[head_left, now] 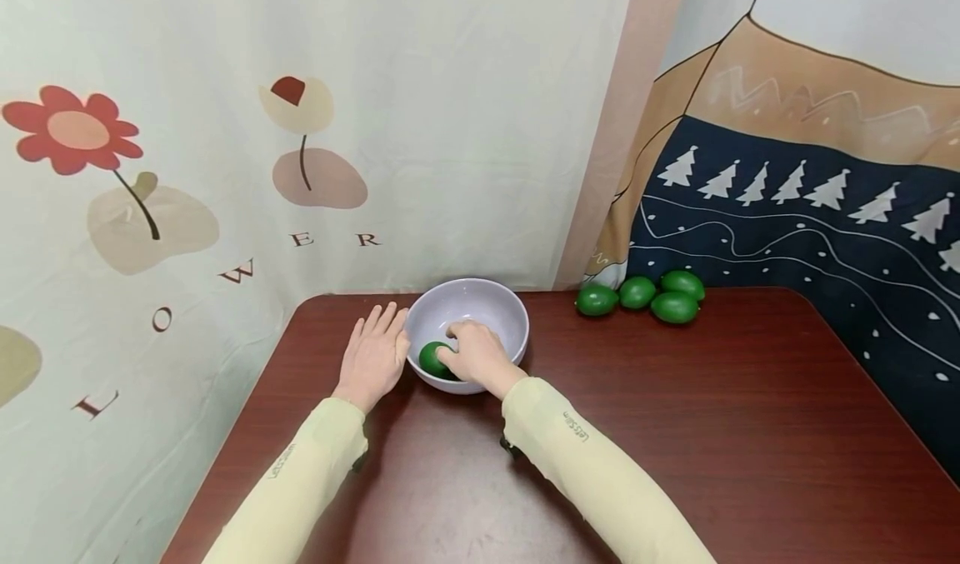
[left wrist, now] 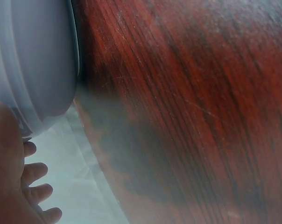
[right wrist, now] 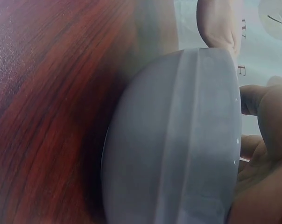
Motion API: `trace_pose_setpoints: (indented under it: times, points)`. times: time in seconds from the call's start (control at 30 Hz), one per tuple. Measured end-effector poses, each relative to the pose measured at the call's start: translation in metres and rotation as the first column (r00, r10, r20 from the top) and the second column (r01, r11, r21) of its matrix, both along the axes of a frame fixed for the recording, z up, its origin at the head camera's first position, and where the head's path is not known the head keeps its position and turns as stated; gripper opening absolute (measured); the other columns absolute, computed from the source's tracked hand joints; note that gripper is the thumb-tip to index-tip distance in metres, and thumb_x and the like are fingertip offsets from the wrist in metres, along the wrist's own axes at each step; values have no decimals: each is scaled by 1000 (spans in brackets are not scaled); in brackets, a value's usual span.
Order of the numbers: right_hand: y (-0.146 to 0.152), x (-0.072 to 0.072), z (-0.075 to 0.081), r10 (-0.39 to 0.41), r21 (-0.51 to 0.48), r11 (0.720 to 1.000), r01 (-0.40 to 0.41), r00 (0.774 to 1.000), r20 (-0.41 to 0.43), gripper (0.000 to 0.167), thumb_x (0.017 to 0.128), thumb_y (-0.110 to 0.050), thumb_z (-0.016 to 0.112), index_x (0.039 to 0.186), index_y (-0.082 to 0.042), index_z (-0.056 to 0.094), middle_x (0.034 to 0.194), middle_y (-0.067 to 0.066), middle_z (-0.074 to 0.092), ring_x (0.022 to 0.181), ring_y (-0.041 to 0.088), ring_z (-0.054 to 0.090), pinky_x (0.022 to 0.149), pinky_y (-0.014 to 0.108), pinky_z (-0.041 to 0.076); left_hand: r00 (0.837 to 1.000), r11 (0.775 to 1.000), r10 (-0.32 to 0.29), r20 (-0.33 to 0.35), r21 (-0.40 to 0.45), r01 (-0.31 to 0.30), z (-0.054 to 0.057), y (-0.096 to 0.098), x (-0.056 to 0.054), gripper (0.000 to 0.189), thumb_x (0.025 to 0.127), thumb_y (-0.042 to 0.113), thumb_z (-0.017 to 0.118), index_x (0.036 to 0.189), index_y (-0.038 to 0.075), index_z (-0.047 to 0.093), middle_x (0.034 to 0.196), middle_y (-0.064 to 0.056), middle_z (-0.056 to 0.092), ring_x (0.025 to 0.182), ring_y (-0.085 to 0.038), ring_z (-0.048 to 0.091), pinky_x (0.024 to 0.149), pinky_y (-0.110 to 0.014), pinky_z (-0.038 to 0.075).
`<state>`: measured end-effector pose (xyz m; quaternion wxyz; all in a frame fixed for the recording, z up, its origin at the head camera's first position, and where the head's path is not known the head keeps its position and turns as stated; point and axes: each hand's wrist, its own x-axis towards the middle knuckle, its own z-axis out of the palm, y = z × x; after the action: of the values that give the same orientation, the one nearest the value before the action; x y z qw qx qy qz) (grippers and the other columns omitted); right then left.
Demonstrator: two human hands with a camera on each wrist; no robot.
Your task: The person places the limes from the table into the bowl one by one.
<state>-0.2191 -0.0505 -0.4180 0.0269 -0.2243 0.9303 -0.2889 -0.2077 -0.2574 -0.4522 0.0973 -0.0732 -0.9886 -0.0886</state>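
Right hand (head_left: 482, 354) was nearer, fingers loosely bent, no firm grip visible, with the green lime (head_left: 431, 359) at its 9 o'clock inside the bowl (head_left: 480, 297), left hand (head_left: 375, 357) spread flat beside the rim

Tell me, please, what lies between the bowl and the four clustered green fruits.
Bare table lies between the bowl and those fruits in the head view.

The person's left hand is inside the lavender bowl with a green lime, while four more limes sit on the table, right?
Wrong hand: the head view shows the right hand inside the lavender bowl with the green lime; the rest holds.
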Motion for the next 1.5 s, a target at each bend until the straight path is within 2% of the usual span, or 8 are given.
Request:
trace_pose_setpoints:
  times: [0.33,0.57,0.97,1.5]
  points:
    - [10,-2,1,32,-40,999,-31,999,16,40,98,-28,65,128,-2,69,129,14,69,125,30,62,107,43,50,1000,1000,1,-11,5,-1,-2,-1,0,53,109,27,32,156,6,45,163,-19,39,154,-41,26,125,-60,22]
    - [19,-2,4,46,-29,999,-45,999,28,41,98,-27,64,131,-3,67,129,16,67,121,32,62,103,45,52,1000,1000,-2,-24,2,3,-3,-1,0,53,109,27,31,155,5,46,162,-19,40,153,-41,28,124,-60,23]
    - [37,-5,4,61,-98,993,-64,998,-25,37,96,-21,66,125,2,69,132,19,67,129,35,59,113,44,46,1000,1000,-2,-21,18,3,-2,-1,1,54,108,26,30,155,4,45,162,-19,40,154,-41,27,125,-59,22]
    - [51,-6,9,21,-144,989,-23,1000,-15,39,98,-21,65,131,0,67,131,17,66,120,34,63,104,46,52,1000,1000,-9,-30,10,9,-3,-3,-3,54,108,26,30,155,5,46,162,-19,40,153,-41,29,125,-60,22]
